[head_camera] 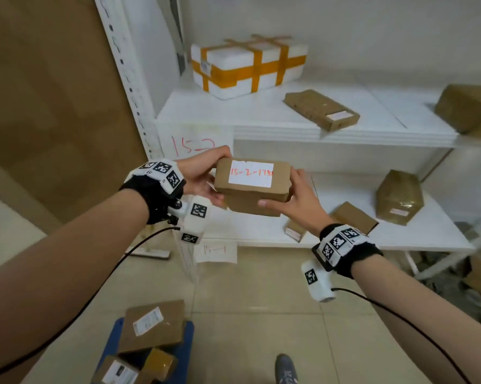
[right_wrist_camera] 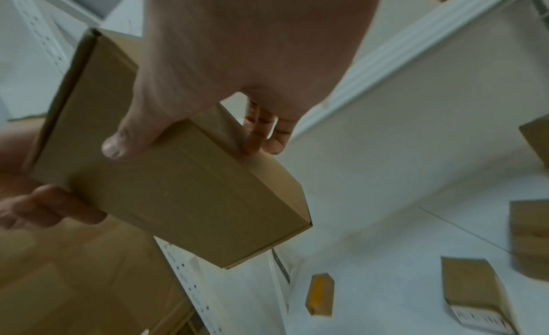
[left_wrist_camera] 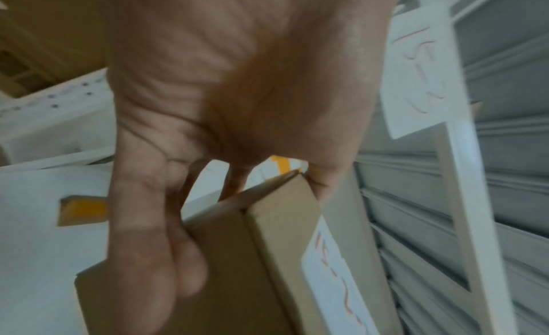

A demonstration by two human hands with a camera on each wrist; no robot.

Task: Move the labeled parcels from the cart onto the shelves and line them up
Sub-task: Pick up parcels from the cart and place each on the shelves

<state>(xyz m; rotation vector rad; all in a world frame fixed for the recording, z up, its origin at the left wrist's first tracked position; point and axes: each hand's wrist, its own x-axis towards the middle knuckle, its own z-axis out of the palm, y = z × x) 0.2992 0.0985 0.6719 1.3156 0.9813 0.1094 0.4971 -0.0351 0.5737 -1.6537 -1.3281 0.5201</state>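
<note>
I hold a brown cardboard parcel [head_camera: 252,187] in the air in front of the white shelves, its white label with red writing "15-2-..." facing up. My left hand [head_camera: 206,178] grips its left end, thumb on top and fingers underneath. My right hand [head_camera: 294,198] grips its right end, thumb on the front face. In the left wrist view the parcel [left_wrist_camera: 267,258] sits under the left hand [left_wrist_camera: 237,105]. The right wrist view shows the parcel [right_wrist_camera: 178,182] from below, with the right hand [right_wrist_camera: 208,93] on its end. More parcels [head_camera: 153,325] lie on the blue cart [head_camera: 188,356] at the bottom.
The upper shelf [head_camera: 261,117], tagged "15-2", carries a white foam box with orange tape [head_camera: 247,65] and two brown parcels [head_camera: 321,109]. The lower shelf [head_camera: 344,236], tagged "15-1", holds several brown parcels [head_camera: 398,198]. A brown cardboard panel [head_camera: 53,92] stands at left. My shoe [head_camera: 286,370] is on the tiled floor.
</note>
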